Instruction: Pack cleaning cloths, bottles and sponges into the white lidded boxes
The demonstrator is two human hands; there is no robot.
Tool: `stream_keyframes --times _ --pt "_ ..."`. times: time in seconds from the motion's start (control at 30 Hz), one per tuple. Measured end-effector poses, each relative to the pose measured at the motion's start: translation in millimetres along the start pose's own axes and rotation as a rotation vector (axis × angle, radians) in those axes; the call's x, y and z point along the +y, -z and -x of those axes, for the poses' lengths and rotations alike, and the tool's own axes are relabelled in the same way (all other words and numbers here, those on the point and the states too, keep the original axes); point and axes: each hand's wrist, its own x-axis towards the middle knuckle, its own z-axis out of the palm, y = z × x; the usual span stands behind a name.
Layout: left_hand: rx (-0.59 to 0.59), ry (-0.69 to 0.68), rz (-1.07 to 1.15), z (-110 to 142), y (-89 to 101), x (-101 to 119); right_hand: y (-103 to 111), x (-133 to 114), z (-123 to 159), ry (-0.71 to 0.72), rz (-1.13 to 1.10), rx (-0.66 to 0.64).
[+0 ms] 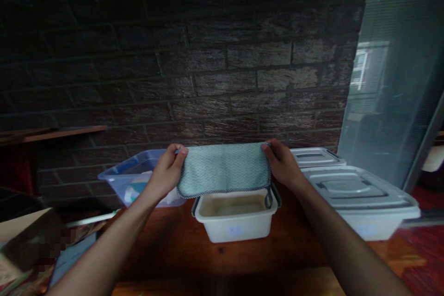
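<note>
A pale green cleaning cloth (225, 169) with a dark checked border hangs stretched between my two hands. Its upper left corner is pinched in my left hand (169, 169), thumb on the near side. My right hand (281, 162) grips the upper right corner the same way. A small loop dangles from the cloth's lower right corner. Just below and behind the cloth stands a white plastic basin (239, 229) with dark handles at its ends. The cloth hides the basin's far rim; the part of the inside that shows looks bare.
On the left is a translucent blue bin (116, 176) with items inside. Two lidded storage boxes stand on the right, the nearer one a pale box (367, 222). All rest on a wooden table (173, 249) before a dark brick wall (222, 64). A cardboard box (31, 236) lies lower left.
</note>
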Motion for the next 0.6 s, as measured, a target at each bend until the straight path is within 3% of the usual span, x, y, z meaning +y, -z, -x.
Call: stream_keyframes --times 0.3,0.43,0.6 --pt "-0.172 0.143 0.188 -3 -9.1 -12 0 6 -3 -0.208 -0.164 -0.035" --pt "-0.259 0.202 0.250 3 -13.0 -16 -4 15 -1 -0.216 -0.159 0.001" --pt "-0.176 0.154 0.230 7 -21.0 -16 -5 31 -2 -0.132 0.014 0.134"
